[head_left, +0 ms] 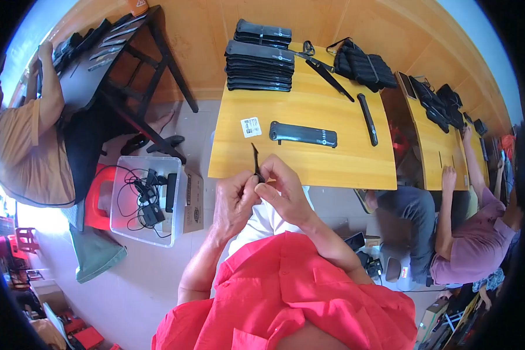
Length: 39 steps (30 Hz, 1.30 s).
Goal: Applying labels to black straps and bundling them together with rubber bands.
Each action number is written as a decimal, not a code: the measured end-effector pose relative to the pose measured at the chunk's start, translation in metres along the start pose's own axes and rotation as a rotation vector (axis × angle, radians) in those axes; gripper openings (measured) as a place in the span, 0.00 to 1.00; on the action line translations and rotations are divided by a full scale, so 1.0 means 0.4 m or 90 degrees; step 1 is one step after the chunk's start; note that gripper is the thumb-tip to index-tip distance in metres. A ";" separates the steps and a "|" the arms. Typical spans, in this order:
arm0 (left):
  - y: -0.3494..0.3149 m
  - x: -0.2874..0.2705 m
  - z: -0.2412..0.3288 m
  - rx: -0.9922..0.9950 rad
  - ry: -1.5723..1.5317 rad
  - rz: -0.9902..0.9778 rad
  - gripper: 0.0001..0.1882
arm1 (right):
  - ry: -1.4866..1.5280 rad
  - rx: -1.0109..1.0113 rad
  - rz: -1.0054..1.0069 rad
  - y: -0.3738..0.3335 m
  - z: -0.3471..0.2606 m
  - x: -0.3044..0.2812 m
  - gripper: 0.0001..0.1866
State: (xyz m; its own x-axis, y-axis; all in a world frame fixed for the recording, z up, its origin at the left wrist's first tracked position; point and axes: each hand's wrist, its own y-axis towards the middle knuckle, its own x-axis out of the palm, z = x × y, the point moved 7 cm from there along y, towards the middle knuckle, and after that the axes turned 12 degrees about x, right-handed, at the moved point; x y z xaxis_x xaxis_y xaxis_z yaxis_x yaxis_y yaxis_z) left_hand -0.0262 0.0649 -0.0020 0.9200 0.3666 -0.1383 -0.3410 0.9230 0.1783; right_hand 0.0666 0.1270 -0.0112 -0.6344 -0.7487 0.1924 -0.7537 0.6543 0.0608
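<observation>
My left hand (235,201) and my right hand (286,191) meet in front of the table's near edge, fingertips pinched together. Between them they hold a thin black strip (255,154), one end of which points up; its lower part is hidden in the fingers. Beyond the hands, a flat black pouch (304,134) lies crosswise on the yellow wooden table (233,157). A small white printed label (251,127) lies to the pouch's left. A slim black case (367,119) rests at the right side of the table.
At the back stands a stack of black pouches (259,69), beside a long dark blade-shaped piece (330,80) and a black padded bundle (364,65). A clear plastic bin (116,210) with cables stands on the floor at left. Co-workers sit at tables on both sides.
</observation>
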 end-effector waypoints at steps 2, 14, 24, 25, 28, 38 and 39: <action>0.001 0.018 0.008 0.062 -0.017 -0.016 0.15 | -0.178 -0.042 0.062 -0.007 -0.022 -0.014 0.09; -0.031 0.036 -0.017 -0.108 -0.265 -0.084 0.17 | 0.068 0.158 0.172 -0.065 0.018 -0.068 0.16; -0.124 -0.155 -0.091 -0.271 -0.445 0.186 0.13 | 0.128 0.097 0.583 -0.221 0.051 -0.581 0.12; -0.151 -0.205 -0.101 -0.269 -0.476 0.273 0.12 | 0.122 0.077 0.631 -0.262 0.049 -0.644 0.11; -0.176 -0.418 -0.124 -0.115 -0.774 0.272 0.10 | 0.180 0.011 0.779 -0.417 -0.015 -0.810 0.13; -0.028 -0.337 -0.051 -0.001 0.206 0.266 0.14 | 0.315 -0.070 0.347 -0.317 -0.154 -0.652 0.19; 0.005 -0.310 -0.087 -0.008 0.277 0.218 0.12 | 0.354 -0.082 0.288 -0.304 -0.159 -0.637 0.18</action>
State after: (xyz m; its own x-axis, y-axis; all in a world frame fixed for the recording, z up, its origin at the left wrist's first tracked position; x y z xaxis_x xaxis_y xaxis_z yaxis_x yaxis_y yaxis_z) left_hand -0.1476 0.0252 -0.0183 0.5929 0.6576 -0.4648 -0.6106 0.7434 0.2729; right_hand 0.3307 0.2449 -0.0053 -0.6722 -0.2596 0.6933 -0.3904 0.9200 -0.0341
